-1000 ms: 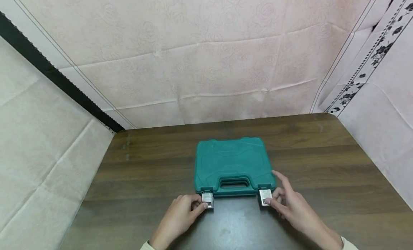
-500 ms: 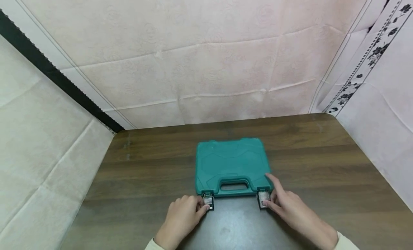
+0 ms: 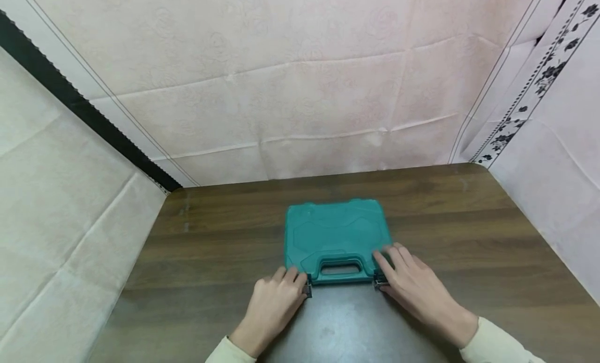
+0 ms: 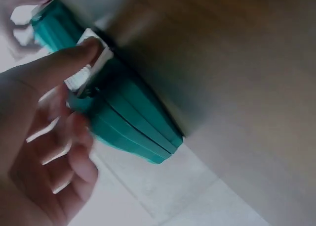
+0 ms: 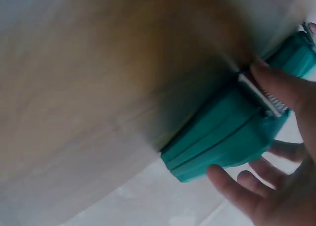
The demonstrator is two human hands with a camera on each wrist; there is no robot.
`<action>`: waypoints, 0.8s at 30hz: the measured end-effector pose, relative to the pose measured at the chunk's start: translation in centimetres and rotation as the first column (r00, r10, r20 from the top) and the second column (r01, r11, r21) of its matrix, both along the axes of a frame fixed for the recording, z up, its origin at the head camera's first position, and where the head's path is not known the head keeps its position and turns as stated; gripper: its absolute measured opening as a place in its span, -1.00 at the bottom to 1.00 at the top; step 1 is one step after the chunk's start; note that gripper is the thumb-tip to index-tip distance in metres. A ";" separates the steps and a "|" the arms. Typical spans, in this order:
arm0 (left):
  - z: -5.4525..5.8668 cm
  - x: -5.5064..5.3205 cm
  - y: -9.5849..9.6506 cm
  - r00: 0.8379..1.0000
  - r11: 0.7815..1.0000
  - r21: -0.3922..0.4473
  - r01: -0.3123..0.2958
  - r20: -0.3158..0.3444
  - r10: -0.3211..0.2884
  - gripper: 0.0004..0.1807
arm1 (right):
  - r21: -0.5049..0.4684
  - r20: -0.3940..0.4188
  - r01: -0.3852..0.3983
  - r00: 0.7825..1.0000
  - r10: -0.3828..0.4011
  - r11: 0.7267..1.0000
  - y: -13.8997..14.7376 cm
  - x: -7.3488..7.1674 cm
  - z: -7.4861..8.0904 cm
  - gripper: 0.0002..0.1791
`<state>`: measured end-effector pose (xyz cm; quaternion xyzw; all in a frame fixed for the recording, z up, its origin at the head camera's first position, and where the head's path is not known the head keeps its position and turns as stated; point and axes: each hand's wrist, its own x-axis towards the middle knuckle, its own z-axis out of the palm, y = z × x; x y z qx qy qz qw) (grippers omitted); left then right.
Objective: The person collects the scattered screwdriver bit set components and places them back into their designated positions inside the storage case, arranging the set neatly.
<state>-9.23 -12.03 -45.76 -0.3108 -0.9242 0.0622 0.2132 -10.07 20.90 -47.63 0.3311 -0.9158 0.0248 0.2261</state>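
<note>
A closed teal plastic case (image 3: pixel 337 230) lies flat on the table, its carry handle toward me. At its front left corner, my left hand (image 3: pixel 274 303) has its thumb against a metal latch (image 4: pixel 79 78), with fingers bent near the lid edge. My right hand (image 3: pixel 419 290) is at the front right corner, its thumb on the other metal latch (image 5: pixel 264 95) and its fingers over the lid. Both latches stand tilted up toward the case front. From the head view, the hands cover most of each latch.
The brown wood-grain table (image 3: pixel 225 238) extends around the case on all sides. Pale patterned cloth (image 3: pixel 290 92) hangs behind it and at both sides. A black strip (image 3: pixel 89 113) runs down the left cloth.
The latches have swung from lying outward, silver faces up, to tilting up toward the case. Both hands have moved forward, and the right hand's fingers have come over the lid.
</note>
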 end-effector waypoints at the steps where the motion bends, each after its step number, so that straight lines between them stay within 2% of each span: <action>1: 0.0 -0.3 0.0 1.000 1.000 -0.007 0.017 -0.004 -0.017 -0.55 | 0.013 0.007 -0.024 1.000 0.024 1.000 0.2 -0.3 -0.1 -0.01; 3: 0.0 -1.0 0.1 0.999 0.999 -0.018 0.037 0.001 -0.037 -0.42 | 0.031 0.040 -0.058 0.998 0.056 0.998 0.5 -0.7 -0.5 0.08; 5: 0.0 -1.7 0.0 0.998 0.999 -0.045 0.024 0.053 -0.022 -0.24 | 0.052 0.058 -0.075 0.996 0.072 0.996 0.7 -0.8 -0.8 0.07; 8: -0.1 -2.4 -0.2 0.988 0.996 -0.089 -0.015 0.154 0.029 0.07 | 0.090 0.040 -0.085 0.996 0.081 0.992 0.5 -0.8 -1.2 -0.35; 9: -0.2 -2.5 -0.3 0.981 0.994 -0.107 -0.024 0.189 0.044 0.12 | 0.100 0.034 -0.088 0.996 0.085 0.991 0.4 -0.8 -1.3 -0.42; 13: -0.6 -2.6 -0.5 0.958 0.986 -0.164 -0.033 0.277 0.078 0.11 | 0.119 0.021 -0.073 0.997 0.071 0.990 0.0 -0.6 -1.6 -0.42; 17: -0.7 -2.5 -0.4 0.963 0.980 -0.200 -0.012 0.261 0.066 0.06 | 0.106 0.011 -0.048 0.999 0.047 0.993 -0.2 -0.5 -1.6 -0.45; 19: -0.8 -2.5 -0.3 0.972 0.974 -0.225 -0.004 0.229 0.057 0.04 | 0.108 -0.011 -0.037 0.999 0.038 0.993 -0.3 -0.4 -1.4 -0.27; 24: -0.8 -2.7 -0.1 0.991 0.965 -0.261 0.023 0.131 0.012 -0.03 | 0.120 -0.052 -0.015 0.998 0.022 0.993 -0.4 -0.4 -1.3 -0.22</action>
